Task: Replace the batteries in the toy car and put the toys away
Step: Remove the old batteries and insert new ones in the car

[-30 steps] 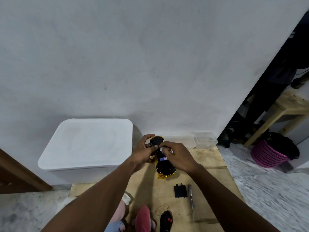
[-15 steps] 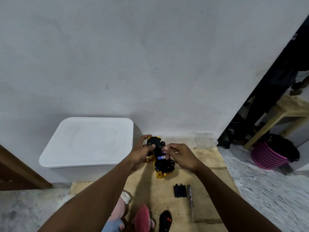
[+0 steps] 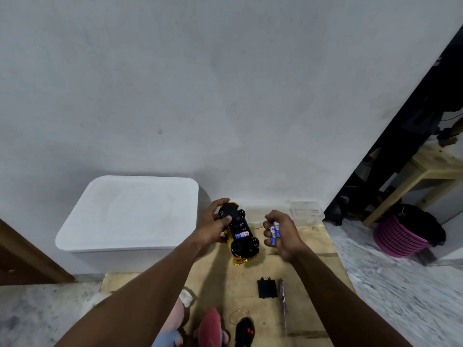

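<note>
While the toy car (image 3: 239, 232) is held belly-up above the wooden board (image 3: 323, 249), the left hand (image 3: 213, 227) clamps its front end, thumb across the underside and fingers curled behind the gold body. The battery bay is open, and one battery (image 3: 242, 234) lies across it. The right hand (image 3: 281, 234), at 3 o'clock from the car and apart from it, is closed around the loose batteries (image 3: 275, 230), gripped between thumb and curled fingers; their exact number cannot be told. Whether these are spent or fresh cells cannot be told either, so check the markings before going on. If the bay is being emptied, lift the remaining cell by one end and avoid bending the contacts. Keep the car level so nothing rolls out. The battery cover (image 3: 267, 288) lies flat on the board at 5 o'clock from the car, with the screwdriver (image 3: 283, 303) just beside it on the right; both are within reach for closing up. A small clear box (image 3: 304, 212) sits at 2 o'clock by the wall, a likely place for loose cells. The large white storage bin (image 3: 130, 214) at 9 o'clock has its lid on and must be opened before stowing. A remote control (image 3: 245, 330) and soft toys (image 3: 209, 326) lie at 6 o'clock, clear of the working area.
</note>
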A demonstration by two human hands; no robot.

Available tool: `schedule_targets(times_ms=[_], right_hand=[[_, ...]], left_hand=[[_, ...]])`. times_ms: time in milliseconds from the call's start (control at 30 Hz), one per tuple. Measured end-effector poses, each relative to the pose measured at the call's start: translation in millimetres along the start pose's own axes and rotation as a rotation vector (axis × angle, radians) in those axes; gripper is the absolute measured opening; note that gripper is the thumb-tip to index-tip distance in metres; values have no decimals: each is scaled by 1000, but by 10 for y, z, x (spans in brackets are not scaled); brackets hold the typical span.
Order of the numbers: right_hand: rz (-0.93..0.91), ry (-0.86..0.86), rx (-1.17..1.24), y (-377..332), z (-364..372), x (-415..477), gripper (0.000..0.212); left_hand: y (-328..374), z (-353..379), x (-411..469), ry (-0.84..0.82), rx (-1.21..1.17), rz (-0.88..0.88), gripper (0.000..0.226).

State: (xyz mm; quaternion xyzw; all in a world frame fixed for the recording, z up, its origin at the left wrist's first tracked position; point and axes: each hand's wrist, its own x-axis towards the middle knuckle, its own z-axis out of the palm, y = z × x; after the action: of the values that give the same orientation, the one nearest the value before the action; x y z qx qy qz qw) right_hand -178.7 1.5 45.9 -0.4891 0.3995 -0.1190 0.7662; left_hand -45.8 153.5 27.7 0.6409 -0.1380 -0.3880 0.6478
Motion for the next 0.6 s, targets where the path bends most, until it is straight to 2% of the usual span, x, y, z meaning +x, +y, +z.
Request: schedule_targets(times_ms=[100,167,200,267,300,367,467,600], right_hand=[[17,119,-239,59,60,25,35],[-97,160,-451,140,97,67,42],[-197,158,-573,192,112,84,41],[-358,139,-834,288,125,105,27],[-398,138,-929,328,136,104,20],[-446,177,-1054,395,176,68,20],[-491,240,-1109,474,269,29,29],[-389,256,-867,456,342,25,29]], left_hand=[[-14,27,11,28,17,11,45],[-24,46,26,56,27,21,44],[-29,56,32,68,34,28,44],[-28,80,35,94,48,53,44],[-22,90,35,115,61,73,44],[-10,111,31,168,100,119,47],[-29,145,20,210,155,191,50],[-81,199,5,254,131,226,53]])
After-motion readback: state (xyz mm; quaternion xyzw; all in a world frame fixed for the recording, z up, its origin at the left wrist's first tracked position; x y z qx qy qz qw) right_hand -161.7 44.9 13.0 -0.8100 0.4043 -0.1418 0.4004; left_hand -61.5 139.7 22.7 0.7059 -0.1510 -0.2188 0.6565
